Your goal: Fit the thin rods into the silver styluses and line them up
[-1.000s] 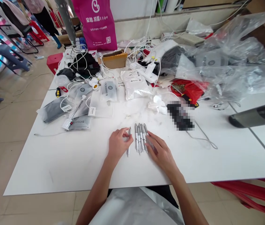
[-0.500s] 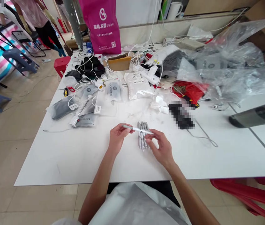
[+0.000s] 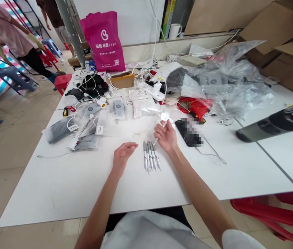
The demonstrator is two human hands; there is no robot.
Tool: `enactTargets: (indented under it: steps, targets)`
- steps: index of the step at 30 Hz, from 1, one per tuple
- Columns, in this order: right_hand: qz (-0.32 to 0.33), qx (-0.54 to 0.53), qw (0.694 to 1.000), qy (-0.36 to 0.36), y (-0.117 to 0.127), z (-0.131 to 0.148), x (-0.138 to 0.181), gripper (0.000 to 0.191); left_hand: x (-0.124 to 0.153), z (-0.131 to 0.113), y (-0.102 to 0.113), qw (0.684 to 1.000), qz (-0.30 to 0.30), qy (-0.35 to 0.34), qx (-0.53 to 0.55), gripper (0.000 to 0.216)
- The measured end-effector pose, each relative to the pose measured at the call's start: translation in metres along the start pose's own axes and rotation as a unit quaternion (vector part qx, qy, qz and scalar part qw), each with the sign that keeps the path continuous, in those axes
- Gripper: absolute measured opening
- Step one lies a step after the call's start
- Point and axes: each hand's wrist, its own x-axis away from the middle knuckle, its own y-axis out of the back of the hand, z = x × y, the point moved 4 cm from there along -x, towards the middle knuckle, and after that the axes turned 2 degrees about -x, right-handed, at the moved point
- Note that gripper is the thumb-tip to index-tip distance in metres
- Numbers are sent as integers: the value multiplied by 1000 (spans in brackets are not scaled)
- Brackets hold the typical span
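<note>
Several grey-and-white pens (image 3: pixel 150 160) lie side by side on the white table (image 3: pixel 84 186) in front of me. My right hand (image 3: pixel 166 136) is raised just beyond them, fingers closed on one pen (image 3: pixel 157 139) whose tip points down toward the row. My left hand (image 3: pixel 122 155) rests on the table left of the pens, fingers loosely apart and holding nothing. A crumpled white tissue (image 3: pixel 165 117) lies just past my right hand.
Behind the pens lie packaged cables (image 3: pixel 115 107), a white pouch (image 3: pixel 141 102), a blurred phone (image 3: pixel 190 129), clear plastic bags (image 3: pixel 229 83) and a pink bag (image 3: pixel 102 39). A dark grey cylinder (image 3: pixel 276 122) lies at right. People stand at far left.
My left hand lifted one pen off the table and passed it to my right hand, which moved it away beyond the row. My left hand has let go and dropped back to the table.
</note>
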Motion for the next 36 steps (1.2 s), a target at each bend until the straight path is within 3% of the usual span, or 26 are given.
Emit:
enactTargets:
  steps: [3, 5, 8, 12, 18, 24, 36]
  targets:
    - [19, -53, 998, -8, 24, 15, 3, 42, -21, -3, 5, 993, -43, 24, 107, 26]
    - [35, -91, 995, -1, 33, 19, 4, 48, -37, -5, 1, 981, -29, 56, 182, 25]
    - [46, -126, 991, 5, 37, 19, 4, 51, -57, -2, -4, 963, -15, 91, 252, 21]
    - [33, -121, 992, 3, 36, 19, 4, 50, -60, 10, -4, 947, -23, 118, 296, 22]
    - [-20, -97, 995, 7, 40, 22, 5, 46, -52, 15, -1, 954, -9, 117, 275, 28]
    - [2, -86, 996, 9, 41, 17, 5, 47, -53, 12, -5, 970, 6, 96, 222, 30]
    - [-38, -91, 995, 3, 24, 11, 10, 49, -46, 10, -16, 990, 59, 41, 125, 32]
